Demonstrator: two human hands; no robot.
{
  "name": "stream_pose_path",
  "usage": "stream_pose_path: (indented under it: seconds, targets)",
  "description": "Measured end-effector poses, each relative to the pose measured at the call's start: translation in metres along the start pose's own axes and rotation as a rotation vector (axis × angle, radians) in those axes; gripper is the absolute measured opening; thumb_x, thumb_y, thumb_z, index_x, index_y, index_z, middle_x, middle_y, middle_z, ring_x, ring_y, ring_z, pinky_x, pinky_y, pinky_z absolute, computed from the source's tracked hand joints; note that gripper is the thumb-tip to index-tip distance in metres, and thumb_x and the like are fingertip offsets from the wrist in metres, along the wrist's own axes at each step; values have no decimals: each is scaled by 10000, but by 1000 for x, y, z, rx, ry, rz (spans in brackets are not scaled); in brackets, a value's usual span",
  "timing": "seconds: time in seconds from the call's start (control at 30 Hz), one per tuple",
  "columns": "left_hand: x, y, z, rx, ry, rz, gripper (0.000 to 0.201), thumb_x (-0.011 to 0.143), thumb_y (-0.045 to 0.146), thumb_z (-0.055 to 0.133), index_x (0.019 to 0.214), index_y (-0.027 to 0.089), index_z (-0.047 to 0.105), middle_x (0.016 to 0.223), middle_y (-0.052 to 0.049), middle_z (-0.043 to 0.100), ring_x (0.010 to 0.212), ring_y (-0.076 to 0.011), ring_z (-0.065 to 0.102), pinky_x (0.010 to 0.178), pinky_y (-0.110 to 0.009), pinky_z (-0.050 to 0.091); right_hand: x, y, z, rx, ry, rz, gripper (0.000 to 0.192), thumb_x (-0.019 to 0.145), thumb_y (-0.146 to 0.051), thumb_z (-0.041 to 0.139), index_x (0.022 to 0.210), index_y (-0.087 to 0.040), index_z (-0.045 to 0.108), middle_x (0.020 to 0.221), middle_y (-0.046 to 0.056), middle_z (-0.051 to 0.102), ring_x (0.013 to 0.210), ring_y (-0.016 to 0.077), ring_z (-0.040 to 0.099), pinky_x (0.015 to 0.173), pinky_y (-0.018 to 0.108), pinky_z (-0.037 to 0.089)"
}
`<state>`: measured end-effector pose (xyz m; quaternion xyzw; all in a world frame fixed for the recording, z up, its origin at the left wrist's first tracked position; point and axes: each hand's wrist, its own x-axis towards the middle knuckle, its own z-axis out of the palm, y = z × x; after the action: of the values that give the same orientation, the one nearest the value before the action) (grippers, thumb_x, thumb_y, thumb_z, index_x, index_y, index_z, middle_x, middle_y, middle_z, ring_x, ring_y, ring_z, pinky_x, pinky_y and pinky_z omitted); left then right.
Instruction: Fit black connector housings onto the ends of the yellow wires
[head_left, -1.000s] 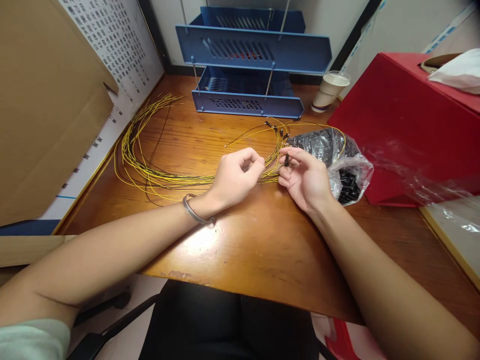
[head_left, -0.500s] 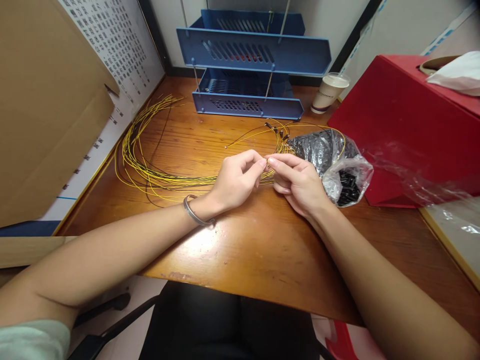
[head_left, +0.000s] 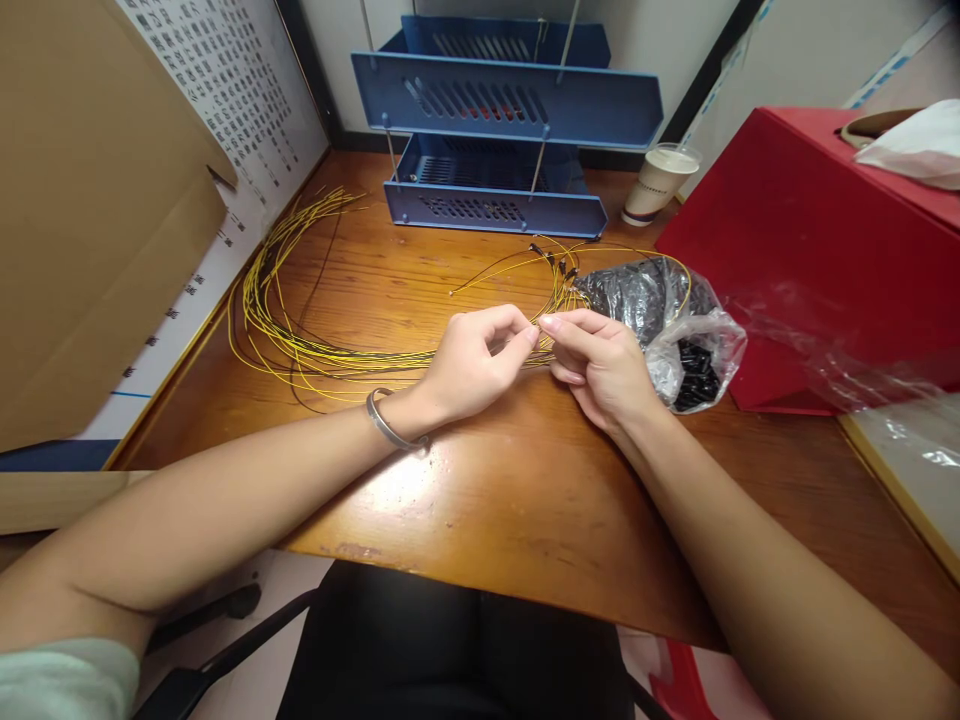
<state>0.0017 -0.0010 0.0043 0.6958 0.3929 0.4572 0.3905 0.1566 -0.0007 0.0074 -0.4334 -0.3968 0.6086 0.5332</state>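
Over the middle of the table, my left hand (head_left: pixel 480 358) and my right hand (head_left: pixel 604 365) meet at their fingertips. Each pinches with thumb and forefinger; what lies between the tips is tiny and mostly hidden. A bundle of thin yellow and black wires (head_left: pixel 345 358) runs behind both hands and curves back at the left. Small black connectors (head_left: pixel 564 265) sit on wire ends just beyond my right hand. Beside that hand lies a clear plastic bag (head_left: pixel 637 290) with many small black pieces (head_left: pixel 697 375) showing at its mouth.
A blue two-tier tray rack (head_left: pixel 495 100) stands at the back, with a paper cup (head_left: pixel 660 185) to its right. On the right is a large red box (head_left: pixel 810 270). Cardboard (head_left: pixel 97 220) leans at the left. The wooden table's (head_left: pixel 480 510) front edge is near my lap.
My hands have shifted very slightly to the right and down, fingertips still close together. Less of the small yellow and dark bit shows between them. The wires and bag lie as before.
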Motion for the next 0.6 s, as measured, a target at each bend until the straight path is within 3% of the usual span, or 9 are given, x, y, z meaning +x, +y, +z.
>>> stream_pose_path:
  seconds: [0.4, 0.6]
  targets:
    - [1, -1, -1, 45, -5, 16, 253, 901, 290, 599, 686, 158, 611, 582, 5, 610, 552, -90, 516, 532, -223, 396, 1, -2, 0, 43, 32, 44, 262, 537, -271, 895, 606, -167, 665, 543, -63, 517, 411, 5, 259, 383, 203, 155]
    - [1, 0, -1, 51, -5, 18, 257, 898, 296, 605, 688, 148, 620, 586, 7, 614, 540, -82, 503, 523, -217, 388, -1, -4, 2, 45, 51, 44, 297, 532, -281, 904, 595, -160, 640, 510, -85, 442, 425, 6, 256, 397, 201, 168]
